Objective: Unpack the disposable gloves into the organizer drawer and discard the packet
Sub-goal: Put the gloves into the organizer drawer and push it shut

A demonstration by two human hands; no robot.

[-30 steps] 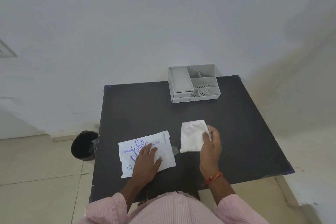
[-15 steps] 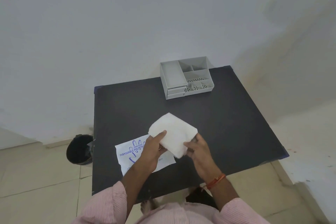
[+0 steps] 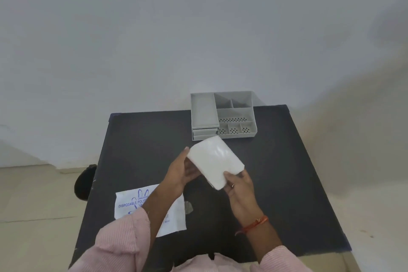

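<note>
A folded white stack of disposable gloves [image 3: 215, 161] is held above the black table [image 3: 276, 183] between both hands. My left hand [image 3: 182, 170] grips its left edge and my right hand [image 3: 239, 187] grips its near corner. The empty white packet [image 3: 130, 203] with blue print lies flat at the near left, partly under my left forearm. The grey organizer [image 3: 223, 115] stands at the table's far edge, with two shut drawers [image 3: 204, 134] under its left compartment, just beyond the stack.
A black bin [image 3: 85, 181] stands on the tiled floor left of the table. A small scrap [image 3: 187, 207] lies on the table right of the packet. A plain white wall is behind the table.
My left hand left the packet and joined my right on the glove stack. Both hands lifted the stack off the table and carried it forward toward the organizer.
</note>
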